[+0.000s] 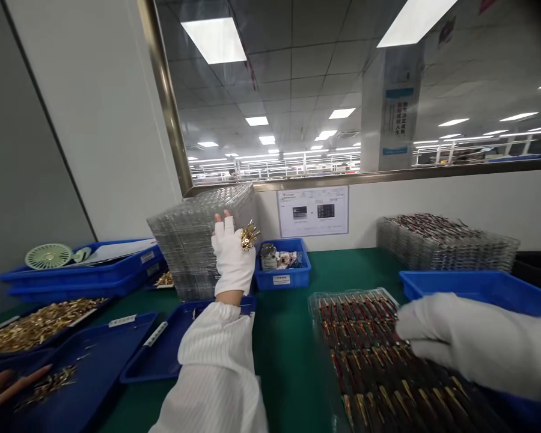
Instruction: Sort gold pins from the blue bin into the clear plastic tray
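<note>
The left hand (235,257) grasps a bunch of gold pins (249,236), its fingertips against the stack of clear trays (192,246), left of and beyond the filled tray (315,316). The right hand (442,329) is over the filled tray's right side; whether it grips anything, I cannot tell. A small blue box (300,278) stands behind the filled tray, leftward.

Cool white light filled the room. In the broad, metal-framed glass window (315,84), flat rectangular white ceiling panels (214,39) glared, blown out, at 11 and 1 o'clock. Black shading swallowed the 2 o'clock corner. The smooth grey wall panel (18,150) at 9 looked dim. Toward 4, the white-gloved right hand (460,340) was smeared, and wide-angle stretching distorted the edges.
</note>
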